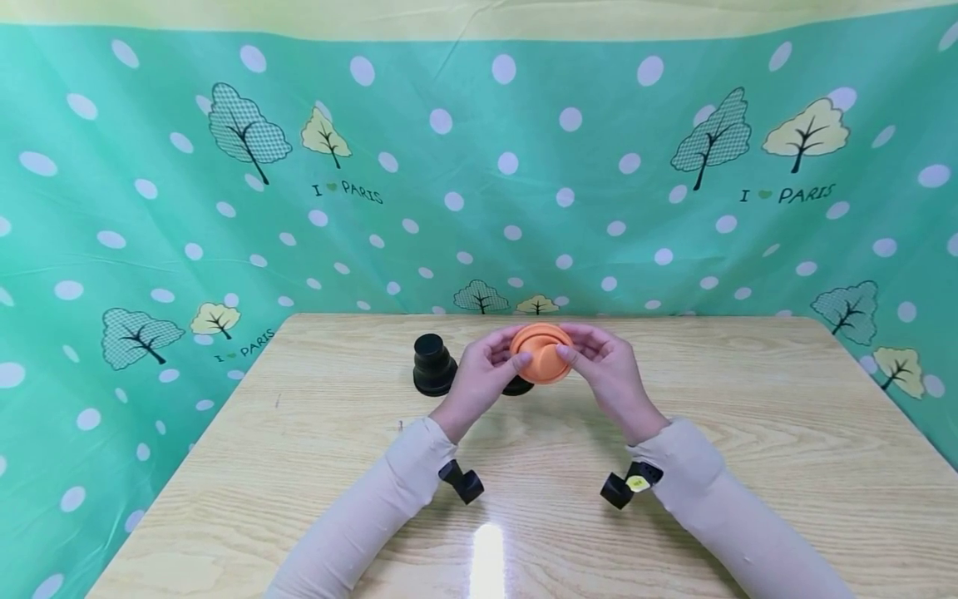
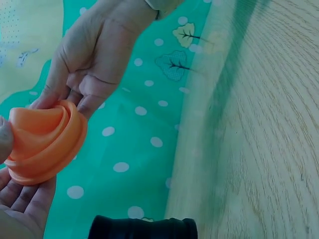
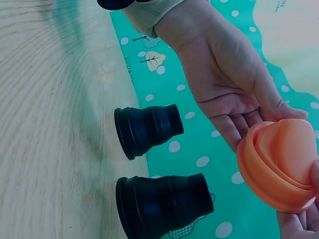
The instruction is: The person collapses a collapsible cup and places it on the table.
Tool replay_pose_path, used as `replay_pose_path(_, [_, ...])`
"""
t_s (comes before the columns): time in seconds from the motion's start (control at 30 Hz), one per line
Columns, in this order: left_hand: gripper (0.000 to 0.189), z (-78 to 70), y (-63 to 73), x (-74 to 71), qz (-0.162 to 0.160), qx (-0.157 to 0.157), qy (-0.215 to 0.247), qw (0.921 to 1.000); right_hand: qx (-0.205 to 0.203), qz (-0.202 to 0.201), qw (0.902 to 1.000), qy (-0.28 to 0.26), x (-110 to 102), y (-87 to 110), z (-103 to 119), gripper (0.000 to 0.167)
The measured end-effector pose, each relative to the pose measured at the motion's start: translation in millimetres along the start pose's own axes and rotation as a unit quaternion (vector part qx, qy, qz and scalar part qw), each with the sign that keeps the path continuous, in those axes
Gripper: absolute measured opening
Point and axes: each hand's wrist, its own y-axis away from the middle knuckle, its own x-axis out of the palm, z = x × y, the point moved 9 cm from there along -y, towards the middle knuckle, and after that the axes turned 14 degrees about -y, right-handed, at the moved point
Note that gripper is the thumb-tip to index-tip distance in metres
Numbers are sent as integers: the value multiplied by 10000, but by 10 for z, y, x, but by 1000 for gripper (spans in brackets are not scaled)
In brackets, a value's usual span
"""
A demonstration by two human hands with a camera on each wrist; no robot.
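Orange cup (image 1: 545,356), one, perhaps part-folded, in two hands (image 1: 481,376) (image 1: 617,378) near two black cups (image 3: 149,129) (image 3: 162,205)

Head view: faces forward and down across the desk (image 1: 748,374) from farther back. Wrist views: rolled sideways, close range; both share the orange piece (image 2: 45,144) and green backdrop (image 1: 479,229).

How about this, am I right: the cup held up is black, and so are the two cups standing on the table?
Not quite: the held cup is orange, not black, as the head view shows. The two cups standing on the table are black.
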Motion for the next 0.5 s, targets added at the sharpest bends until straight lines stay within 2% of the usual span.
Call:
replay_pose_path(0.17, [39,-5,-12,-13,-110,86,-142,9998,79,28,10000,24,12,2,-33,36])
replay_pose_path(0.5, [38,-48,-12,-42,-102,161,-606,9980,140,127,9998,-38,39,18,-43,36])
